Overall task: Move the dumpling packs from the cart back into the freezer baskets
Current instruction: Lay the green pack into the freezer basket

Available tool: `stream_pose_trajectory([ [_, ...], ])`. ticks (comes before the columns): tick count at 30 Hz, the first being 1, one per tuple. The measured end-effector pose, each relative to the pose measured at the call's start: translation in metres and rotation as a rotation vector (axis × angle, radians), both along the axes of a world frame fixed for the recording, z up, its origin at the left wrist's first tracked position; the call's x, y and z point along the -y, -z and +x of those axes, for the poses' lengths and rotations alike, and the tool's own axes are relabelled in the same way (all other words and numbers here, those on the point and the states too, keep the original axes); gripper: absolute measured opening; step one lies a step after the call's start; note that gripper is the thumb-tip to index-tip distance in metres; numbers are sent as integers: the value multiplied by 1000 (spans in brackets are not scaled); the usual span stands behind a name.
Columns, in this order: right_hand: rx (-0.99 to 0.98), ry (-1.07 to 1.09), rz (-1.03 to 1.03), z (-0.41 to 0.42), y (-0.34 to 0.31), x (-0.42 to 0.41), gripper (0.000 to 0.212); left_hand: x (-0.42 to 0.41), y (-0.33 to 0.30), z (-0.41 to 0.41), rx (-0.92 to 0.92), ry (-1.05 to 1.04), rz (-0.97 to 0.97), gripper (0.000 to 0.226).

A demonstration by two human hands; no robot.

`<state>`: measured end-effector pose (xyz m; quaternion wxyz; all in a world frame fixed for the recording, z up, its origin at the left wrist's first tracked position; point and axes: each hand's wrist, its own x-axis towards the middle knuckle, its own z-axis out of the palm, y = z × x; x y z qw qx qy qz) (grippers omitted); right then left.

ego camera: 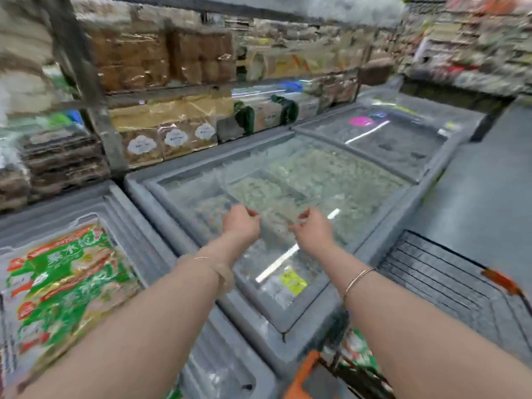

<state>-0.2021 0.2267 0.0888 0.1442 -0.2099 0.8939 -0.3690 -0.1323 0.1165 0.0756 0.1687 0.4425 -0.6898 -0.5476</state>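
Note:
My left hand (241, 223) and my right hand (312, 228) each pinch one side of a clear dumpling pack (275, 226), holding it stretched between them. The pack hangs over the middle chest freezer (149, 185), which holds pale frozen packs under its glass. Blur hides whether the sliding lid under the pack is open. At the bottom edge is the cart (302, 378) with its orange frame, and green and red packs (358, 352) lie inside it.
The left freezer (121, 203) holds large green and red bags (63, 286). A third freezer (388, 133) stands at the back right. Shelves of packaged goods (161, 133) rise behind the freezers. A dark ribbed basket with an orange handle (449, 283) sits at the right, beside the grey aisle floor.

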Motion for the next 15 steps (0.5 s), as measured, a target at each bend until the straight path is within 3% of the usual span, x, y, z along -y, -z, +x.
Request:
stream_pose_trajectory([
  [3, 30, 139, -11, -53, 5, -78, 6, -72, 0, -58, -6, 148, 37, 15],
  [5, 44, 212, 5, -85, 12, -132, 23, -123, 3, -94, -6, 244, 55, 15],
  [8, 55, 305, 59, -119, 25, -199, 16, -185, 17, -137, 29, 351, 37, 8],
  [12, 117, 446, 138, -155, 61, -263, 24, -238, 51, -172, 153, 490, -19, 11],
  [15, 230, 522, 176, -164, 97, -291, 22, -248, 83, -179, 306, 578, -165, 26],
])
